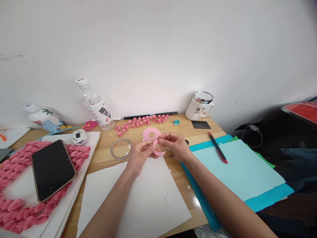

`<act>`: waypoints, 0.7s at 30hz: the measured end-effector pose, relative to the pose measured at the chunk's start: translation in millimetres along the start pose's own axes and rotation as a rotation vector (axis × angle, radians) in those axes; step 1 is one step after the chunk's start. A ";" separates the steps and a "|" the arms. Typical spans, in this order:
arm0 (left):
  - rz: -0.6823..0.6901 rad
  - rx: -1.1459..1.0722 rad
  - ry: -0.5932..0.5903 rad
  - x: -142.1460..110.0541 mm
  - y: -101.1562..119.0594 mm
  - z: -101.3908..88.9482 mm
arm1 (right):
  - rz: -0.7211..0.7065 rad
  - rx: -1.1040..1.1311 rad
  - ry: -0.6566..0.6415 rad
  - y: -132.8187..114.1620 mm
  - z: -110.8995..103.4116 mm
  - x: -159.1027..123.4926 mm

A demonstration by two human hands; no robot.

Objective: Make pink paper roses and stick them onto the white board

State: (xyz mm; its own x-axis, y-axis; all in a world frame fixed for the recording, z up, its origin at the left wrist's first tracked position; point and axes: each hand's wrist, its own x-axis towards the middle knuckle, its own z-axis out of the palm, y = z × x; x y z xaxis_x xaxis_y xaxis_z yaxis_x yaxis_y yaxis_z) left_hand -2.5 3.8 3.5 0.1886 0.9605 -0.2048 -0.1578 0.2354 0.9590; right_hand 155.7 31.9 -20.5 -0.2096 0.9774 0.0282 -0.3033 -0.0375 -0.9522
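Note:
Between my two hands is a curved pink paper strip (159, 153), its lower end hanging in a loose curl. My left hand (141, 152) pinches it from the left, and my right hand (174, 143) pinches its upper end with thumb and forefinger. Just behind my fingers lies a stack of pink paper rings (148, 134) on the wooden table. Farther back, several small rolled pink paper flowers (138, 122) sit in rows, with one teal paper roll (176, 122) to their right. A roll of tape (117, 148) rests left of my left hand.
White paper (138, 198) lies under my forearms. At left, a phone (54, 170) rests on a board of pink paper flowers (22, 208), near a bottle (96, 105) and pink scissors (89, 125). Right are a mug (194, 110), blue sheets (237, 165) and a pen (218, 148).

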 end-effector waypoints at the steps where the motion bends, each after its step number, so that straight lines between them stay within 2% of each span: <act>1: 0.005 0.007 -0.009 -0.3 -0.4 0.5 | -0.003 -0.002 -0.003 0.4 0.0 -0.1; 7: 0.014 0.009 -0.019 -1.7 -0.3 1.7 | -0.002 -0.014 0.007 -0.1 1.1 -0.6; 13: 0.011 0.006 0.022 -1.5 3.1 0.5 | 0.038 0.003 -0.064 -0.2 -0.4 -0.1; 21: 0.012 0.036 0.016 -1.3 0.5 0.5 | 0.016 -0.024 -0.020 -0.8 0.3 -0.7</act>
State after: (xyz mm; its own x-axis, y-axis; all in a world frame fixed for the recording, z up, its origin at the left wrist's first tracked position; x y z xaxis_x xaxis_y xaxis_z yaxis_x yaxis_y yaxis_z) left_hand -2.3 2.6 4.4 0.1710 0.9656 -0.1957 -0.1249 0.2182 0.9679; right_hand 155.8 31.1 -19.7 -0.2328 0.9724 0.0186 -0.2771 -0.0479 -0.9597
